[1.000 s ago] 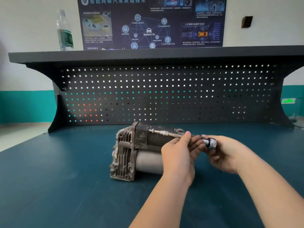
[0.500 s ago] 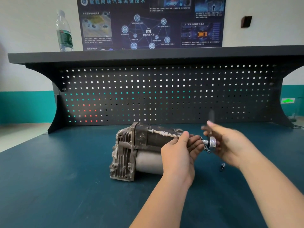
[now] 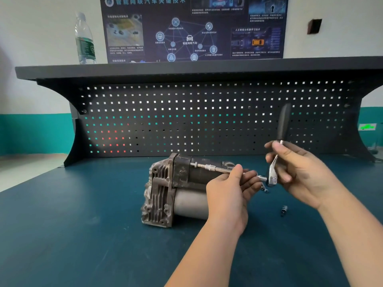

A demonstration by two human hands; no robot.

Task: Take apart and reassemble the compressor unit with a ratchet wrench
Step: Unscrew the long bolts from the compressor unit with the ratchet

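The grey metal compressor unit [image 3: 165, 189] lies on its side on the blue-green bench top [image 3: 83, 235]. A long silver extension bar [image 3: 209, 167] runs from a bolt on the compressor's dark upper block toward the right. My left hand [image 3: 230, 191] is closed around that bar near its right end. The ratchet wrench [image 3: 278, 139] sits on the bar's end, its black handle pointing up and blurred. My right hand [image 3: 298, 172] grips the wrench just above its silver head.
Two loose bolts [image 3: 264, 188] lie on the bench behind my left hand, and a small spring-like part [image 3: 283, 210] lies under my right wrist. A black pegboard [image 3: 207, 117] with a shelf stands behind. A water bottle [image 3: 85, 40] stands on the shelf at left.
My right hand has swung the wrench handle upward from near level to nearly upright. The left hand and the extension bar have stayed in place.
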